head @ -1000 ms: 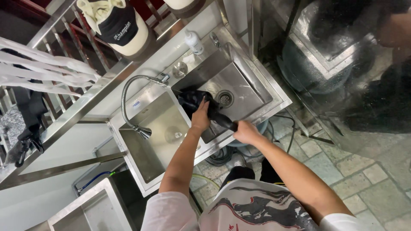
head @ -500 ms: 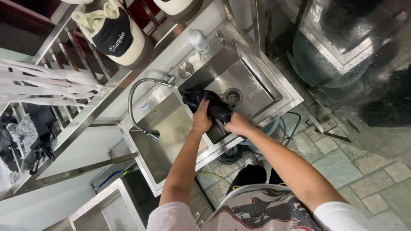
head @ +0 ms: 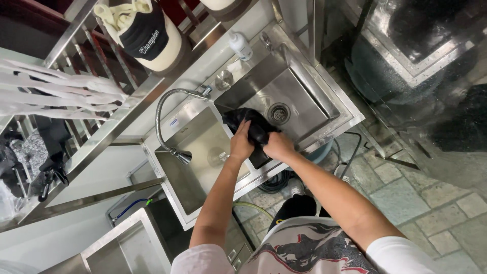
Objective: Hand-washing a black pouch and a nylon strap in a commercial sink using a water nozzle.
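Both hands, left hand (head: 241,143) and right hand (head: 278,146), clamped on a black cloth (head: 249,123) over the divider of a steel double sink (head: 324,104). Curved hose tap (head: 163,112) hanging above the left basin, white bottle (head: 240,45) on the rim. Grey stone-paved floor (head: 431,203) to the right.

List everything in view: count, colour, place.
black wet cloth: one, black, on the divider between the two sink basins, under both hands
stainless steel double sink: one, silver, two basins, round drain in the right one
flexible gooseneck tap: one, silver, arching over the left basin
white plastic bottle: one, white, on the ledge behind the sink
cream and black shoe: one, on the metal rack above
grey stone tile floor: right of the sink
left hand: one, pressing on the cloth
right hand: one, gripping the cloth
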